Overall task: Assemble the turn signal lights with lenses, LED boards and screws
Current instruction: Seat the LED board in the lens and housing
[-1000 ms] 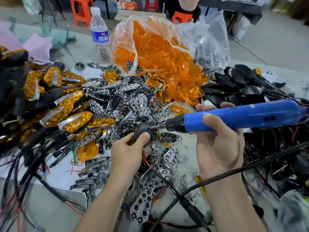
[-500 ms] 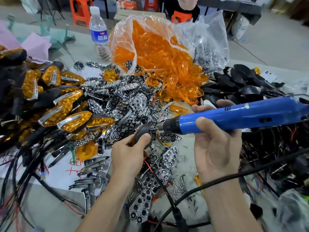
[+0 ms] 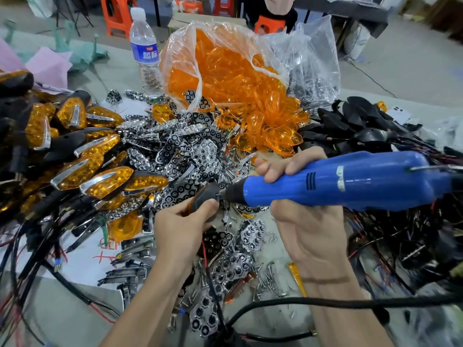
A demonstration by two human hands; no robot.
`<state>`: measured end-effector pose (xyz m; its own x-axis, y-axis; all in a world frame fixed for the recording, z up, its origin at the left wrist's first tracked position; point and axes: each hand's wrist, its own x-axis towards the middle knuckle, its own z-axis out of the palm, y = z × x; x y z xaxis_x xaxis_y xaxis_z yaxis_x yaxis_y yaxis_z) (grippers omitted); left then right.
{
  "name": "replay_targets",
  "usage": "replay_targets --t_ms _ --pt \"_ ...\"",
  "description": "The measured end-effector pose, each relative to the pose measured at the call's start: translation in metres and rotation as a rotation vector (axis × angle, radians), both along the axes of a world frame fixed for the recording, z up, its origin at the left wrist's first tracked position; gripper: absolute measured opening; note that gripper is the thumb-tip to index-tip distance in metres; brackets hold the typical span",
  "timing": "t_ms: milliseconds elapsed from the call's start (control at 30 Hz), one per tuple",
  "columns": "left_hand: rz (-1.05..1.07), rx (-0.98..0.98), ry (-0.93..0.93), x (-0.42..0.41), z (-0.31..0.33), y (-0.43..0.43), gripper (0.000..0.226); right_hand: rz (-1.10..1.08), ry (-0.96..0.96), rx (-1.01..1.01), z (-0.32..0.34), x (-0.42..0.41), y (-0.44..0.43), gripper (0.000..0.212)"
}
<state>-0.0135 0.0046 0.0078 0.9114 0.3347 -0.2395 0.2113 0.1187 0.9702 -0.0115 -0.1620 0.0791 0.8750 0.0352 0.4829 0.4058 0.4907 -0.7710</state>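
While left grip (image 3: 183, 229) pinches black housing (image 3: 204, 194), right grip (image 3: 308, 221) clasps glossy screwdriver (image 3: 350, 181).

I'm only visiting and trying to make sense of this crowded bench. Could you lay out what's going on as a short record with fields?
Left hand: grips a black light housing
Right hand: grips the blue electric screwdriver, tip at the housing
Left pile: finished amber lights
Centre: chrome reflector pieces, loose screws
Behind: bag of orange lenses, water bottle
Right pile: black housings with wires
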Motion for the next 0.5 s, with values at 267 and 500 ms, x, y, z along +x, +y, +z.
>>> replay_targets --t_ms 267,500 --pt "0.020 -0.008 0.050 0.000 -0.006 0.008 0.022 0.307 -0.165 -0.333 -0.002 0.021 -0.005 0.053" --pt "-0.052 0.000 0.058 -0.001 0.001 0.010 0.021 0.367 -0.178 -0.363 0.001 0.017 -0.021 0.052"
